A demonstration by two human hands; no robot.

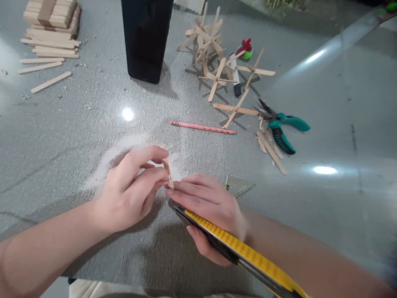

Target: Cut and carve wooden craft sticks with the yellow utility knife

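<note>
My left hand (127,188) pinches a small wooden craft stick (168,171) between thumb and fingers, tilted nearly upright above the table. My right hand (207,203) is wrapped around a long yellow-and-black hand tool (242,246), which slants down toward the lower right; its exact kind is unclear. The right fingertips meet the lower end of the craft stick. Pale dust (108,161) lies on the table around and behind my left hand. A pink pencil (203,127) rests just beyond both hands.
Pliers (281,124) lie at the right beside cut stick pieces (271,149). Crossed-stick pieces (211,41) and a glue stick (235,76) sit farther back. A dark phone-like slab (147,41) stands upright. Craft sticks (51,45) are stacked back left; a clear set square (238,186) lies right.
</note>
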